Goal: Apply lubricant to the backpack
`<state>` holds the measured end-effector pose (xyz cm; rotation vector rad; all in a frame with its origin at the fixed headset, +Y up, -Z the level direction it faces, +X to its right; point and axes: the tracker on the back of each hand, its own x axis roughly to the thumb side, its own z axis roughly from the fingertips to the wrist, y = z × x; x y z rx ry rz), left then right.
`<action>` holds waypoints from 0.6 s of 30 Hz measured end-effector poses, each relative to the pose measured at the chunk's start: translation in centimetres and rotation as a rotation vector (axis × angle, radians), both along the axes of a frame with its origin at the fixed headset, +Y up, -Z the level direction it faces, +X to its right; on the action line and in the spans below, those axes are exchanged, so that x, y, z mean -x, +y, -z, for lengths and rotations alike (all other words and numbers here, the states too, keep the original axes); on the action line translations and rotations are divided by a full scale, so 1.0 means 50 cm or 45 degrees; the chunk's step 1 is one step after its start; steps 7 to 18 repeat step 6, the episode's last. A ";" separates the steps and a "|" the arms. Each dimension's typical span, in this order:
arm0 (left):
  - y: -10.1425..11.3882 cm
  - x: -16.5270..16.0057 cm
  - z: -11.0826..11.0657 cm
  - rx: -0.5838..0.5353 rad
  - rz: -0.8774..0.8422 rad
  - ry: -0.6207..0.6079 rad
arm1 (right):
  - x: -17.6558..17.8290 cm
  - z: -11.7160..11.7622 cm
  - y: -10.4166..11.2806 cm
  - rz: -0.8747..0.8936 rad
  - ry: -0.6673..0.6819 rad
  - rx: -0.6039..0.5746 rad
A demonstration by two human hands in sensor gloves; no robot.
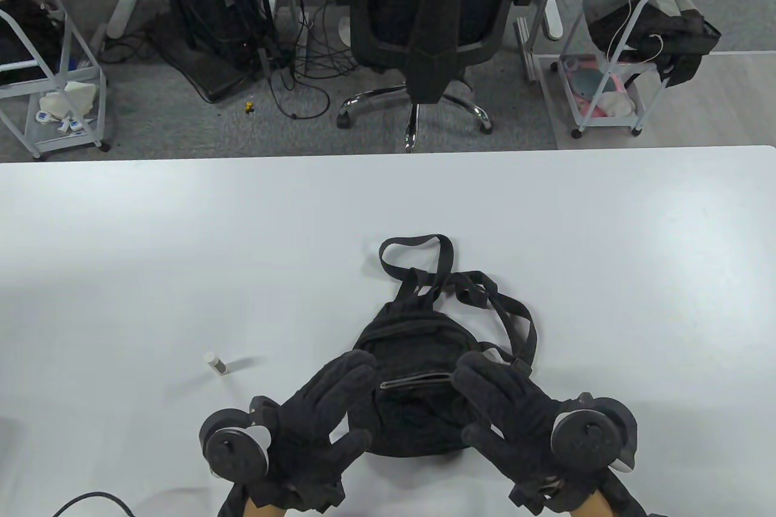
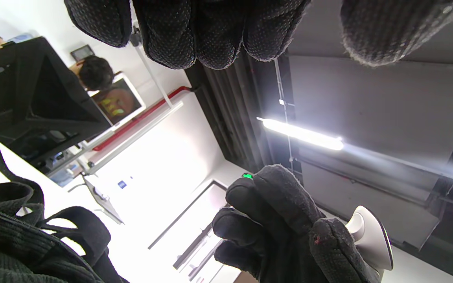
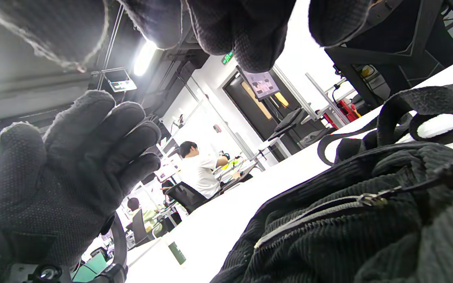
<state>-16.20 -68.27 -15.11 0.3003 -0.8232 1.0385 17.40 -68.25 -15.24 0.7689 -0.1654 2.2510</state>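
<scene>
The backpack (image 1: 418,383) is lying flat near the front edge of the counter (image 1: 182,250), straps trailing away from the person, its front zipper (image 1: 418,382) running across between the two hands; the left hand (image 1: 315,420) is resting at the bag's left flank and the right hand (image 1: 509,408) at its right flank, each grip spread wide with fingers extended, holding nothing, though whether the fingertips are pressing the fabric or just hovering is hard to tell; the lubricant (image 1: 217,363), a small tube with a pale cap, is standing upright on the counter well to the left of the bag, untouched; judging from this, application is not yet begun and the tube needs fetching first; the risks are that the narrow tube is likely tipping and rolling if the bulky glove brushes it, that the soft bag is sliding or bunching once one hand leaves it, and that lubricant is landing on the fabric instead of the zipper teeth.
</scene>
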 end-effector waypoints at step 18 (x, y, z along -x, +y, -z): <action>-0.006 -0.004 0.008 0.023 0.036 -0.002 | 0.004 0.001 -0.001 -0.021 0.027 0.012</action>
